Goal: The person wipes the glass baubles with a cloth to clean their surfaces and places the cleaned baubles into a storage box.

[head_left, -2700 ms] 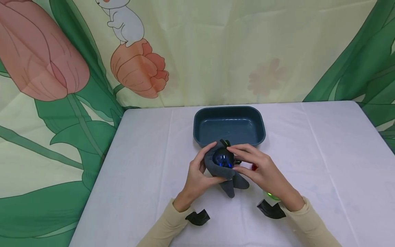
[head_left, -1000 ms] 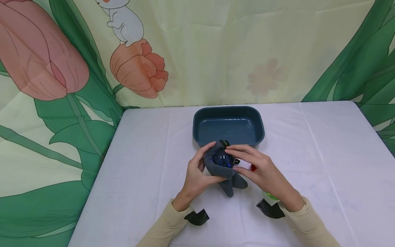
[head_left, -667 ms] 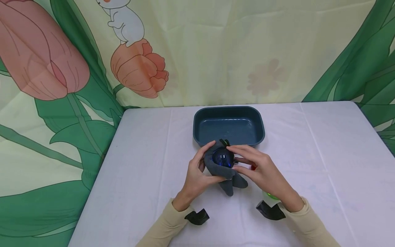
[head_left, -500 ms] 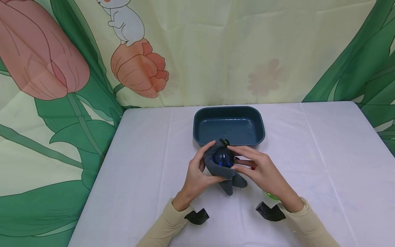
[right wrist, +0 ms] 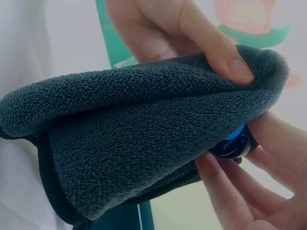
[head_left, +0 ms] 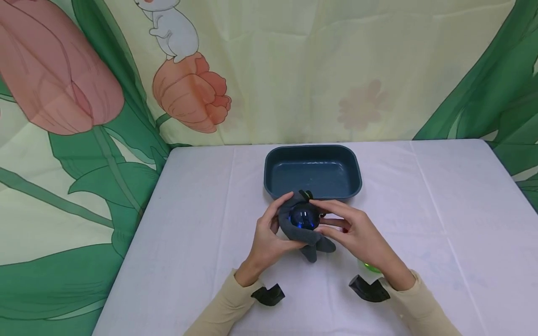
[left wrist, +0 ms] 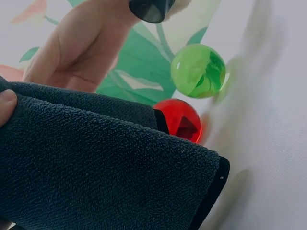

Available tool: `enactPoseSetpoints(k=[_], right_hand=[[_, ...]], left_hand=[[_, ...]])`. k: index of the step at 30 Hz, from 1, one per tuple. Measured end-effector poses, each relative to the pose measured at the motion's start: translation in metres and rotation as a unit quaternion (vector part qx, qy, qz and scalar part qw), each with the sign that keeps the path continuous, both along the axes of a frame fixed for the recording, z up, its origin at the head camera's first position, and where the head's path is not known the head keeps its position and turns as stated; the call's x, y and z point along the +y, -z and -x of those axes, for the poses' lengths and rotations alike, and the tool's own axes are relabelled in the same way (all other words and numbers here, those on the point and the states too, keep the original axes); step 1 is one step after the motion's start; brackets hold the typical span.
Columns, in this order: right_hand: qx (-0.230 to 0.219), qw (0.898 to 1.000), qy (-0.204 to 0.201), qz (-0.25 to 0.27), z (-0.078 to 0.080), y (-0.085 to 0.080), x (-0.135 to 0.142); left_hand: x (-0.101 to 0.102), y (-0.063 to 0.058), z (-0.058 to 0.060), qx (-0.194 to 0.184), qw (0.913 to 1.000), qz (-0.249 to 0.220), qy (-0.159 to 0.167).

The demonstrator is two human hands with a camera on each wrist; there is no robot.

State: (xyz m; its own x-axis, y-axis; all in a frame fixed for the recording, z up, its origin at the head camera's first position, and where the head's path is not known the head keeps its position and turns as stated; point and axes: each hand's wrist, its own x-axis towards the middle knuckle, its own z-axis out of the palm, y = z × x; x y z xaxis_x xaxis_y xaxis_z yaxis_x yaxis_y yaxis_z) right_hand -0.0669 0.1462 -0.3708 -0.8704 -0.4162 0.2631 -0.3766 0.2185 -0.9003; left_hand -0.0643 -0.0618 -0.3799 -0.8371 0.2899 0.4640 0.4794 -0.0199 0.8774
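Observation:
In the head view, my left hand grips a dark grey towel, thumb on the near fold and fingers behind it. The cloth curls round a shiny dark blue ball, its loose ends hanging toward me. From the other side, my right hand pinches the ball between fingertips and thumb. Close up in the right wrist view, most of the blue ball is hidden behind the towel.
A dark blue rectangular basin stands just behind the hands on the white-covered table. A green see-through ball and a red one lie on the table, mostly hidden under my right hand in the head view.
Both hands stay nearly in place. My right fingers shift slightly on the ball, and the towel's hanging ends have risen a little.

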Motion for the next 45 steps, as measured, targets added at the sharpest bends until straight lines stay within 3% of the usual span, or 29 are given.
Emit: enactPoseSetpoints(k=[8,18,23,29,35,45], right_hand=[[0.049,0.997,0.012,-0.060,-0.002,-0.003,0.000],[0.057,0.997,0.004,-0.060,-0.007,-0.004,0.005],[0.011,1.000,-0.007,-0.006,-0.007,-0.002,0.006],[-0.099,0.993,-0.015,0.055,-0.006,0.004,0.004],[-0.154,0.987,0.017,0.047,-0.007,0.006,-0.001],[-0.171,0.983,0.071,-0.010,-0.004,0.002,-0.005]], left_hand=[[-0.002,0.000,0.001,0.001,0.9999,-0.011,0.001],[0.001,-0.001,-0.003,-0.011,0.9999,-0.001,0.001],[0.001,-0.001,-0.004,-0.015,0.9998,-0.004,-0.009],[-0.001,0.000,-0.005,-0.013,0.9997,-0.013,-0.015],[0.000,0.002,-0.006,-0.012,0.9998,-0.003,-0.014],[0.003,0.003,-0.006,0.002,0.9998,0.020,-0.008]])
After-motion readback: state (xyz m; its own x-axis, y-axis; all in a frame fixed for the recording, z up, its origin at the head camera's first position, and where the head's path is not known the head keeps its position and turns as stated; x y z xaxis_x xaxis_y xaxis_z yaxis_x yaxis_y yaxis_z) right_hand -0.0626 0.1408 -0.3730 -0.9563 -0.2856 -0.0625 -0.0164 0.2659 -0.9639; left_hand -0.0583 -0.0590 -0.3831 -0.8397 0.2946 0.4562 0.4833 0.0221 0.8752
